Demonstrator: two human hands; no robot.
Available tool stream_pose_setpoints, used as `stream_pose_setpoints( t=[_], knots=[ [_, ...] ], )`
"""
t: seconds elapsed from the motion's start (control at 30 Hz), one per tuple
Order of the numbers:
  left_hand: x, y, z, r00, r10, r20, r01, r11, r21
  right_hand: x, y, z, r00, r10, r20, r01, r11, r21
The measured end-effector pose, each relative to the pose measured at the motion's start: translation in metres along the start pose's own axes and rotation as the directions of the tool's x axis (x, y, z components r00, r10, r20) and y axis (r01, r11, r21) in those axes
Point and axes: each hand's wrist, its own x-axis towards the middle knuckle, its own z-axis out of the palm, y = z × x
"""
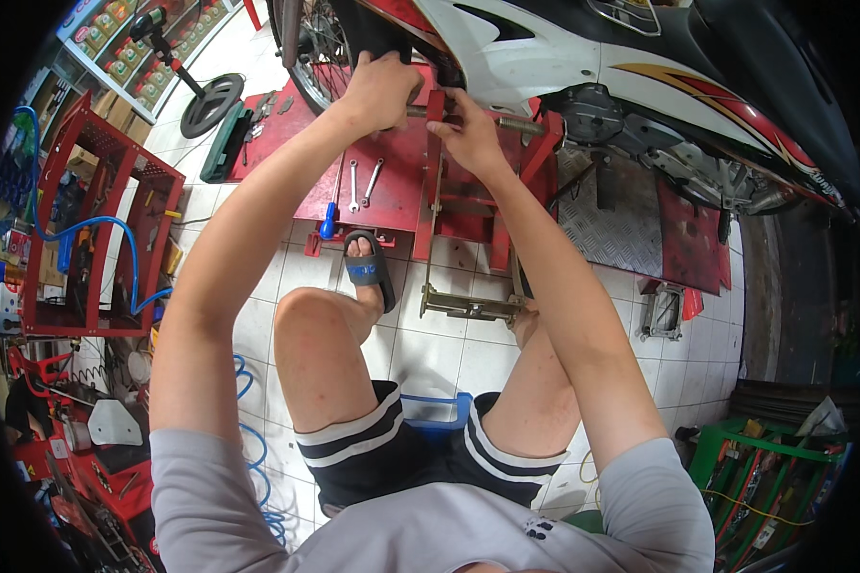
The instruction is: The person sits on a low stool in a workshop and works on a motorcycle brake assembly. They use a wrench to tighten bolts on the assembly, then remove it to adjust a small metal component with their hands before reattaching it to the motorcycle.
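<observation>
A red clamp frame (430, 177) is set at the near side of a red bench (392, 205), beneath the front part of a white and red motorcycle (535, 62), and both hands are raised to it. The left hand (384, 93) is curled near one end of a metal rod (519, 125) that crosses the frame; whether anything is held in that grip cannot be told, as the fingertips are turned away. By the right hand (466, 132), thumb and fingers are held parted around the frame's left upright, apparently in light contact, though how firmly it is clasped cannot be told.

Fingers could be pinched between rod and upright if the rod were turned or the frame slipped. The motorcycle could be unsettled if the frame were pushed unevenly. A blue-handled screwdriver (328, 222), laid at the bench's near edge beside two wrenches (354, 186), could be knocked off by a forearm or knee. The sandalled left foot (365, 272) is left with bare toes near that edge, exposed to a falling tool.

The right foot is mostly hidden behind the leg and the frame's lower metal bracket (468, 305). The front wheel (322, 72) is cut off at the top.
</observation>
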Motion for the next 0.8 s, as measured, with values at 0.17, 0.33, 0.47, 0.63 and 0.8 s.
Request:
stream_pose_setpoints(
  t=[0.17, 0.33, 0.47, 0.63, 0.8],
  knots=[
    [-0.002, -0.005, 0.006, 0.99, -0.058, 0.126, 0.063, 0.997, -0.033, 0.002, 0.002, 0.006, 1.0, -0.006, -0.024, 0.007, 0.999, 0.048],
    [-0.01, -0.012, 0.014, 0.992, 0.079, -0.099, -0.084, 0.996, -0.044, 0.0, 0.0, 0.011, 0.999, -0.001, -0.033, 0.003, 0.997, 0.076],
    [0.004, 0.006, 0.0, 0.996, -0.086, 0.014, 0.086, 0.996, -0.032, -0.002, 0.001, 0.006, 0.995, -0.047, -0.086, 0.047, 0.999, -0.004],
    [0.006, -0.024, 0.032, 0.992, -0.036, 0.117, 0.073, 0.942, -0.328, 0.003, 0.005, 0.011, 0.998, -0.014, -0.059, 0.014, 1.0, 0.004],
    [0.005, 0.023, -0.01, 0.992, -0.089, 0.087, 0.09, 0.996, -0.011, -0.004, 0.007, 0.003, 0.999, 0.008, -0.038, -0.005, 0.998, 0.068]
  ],
)
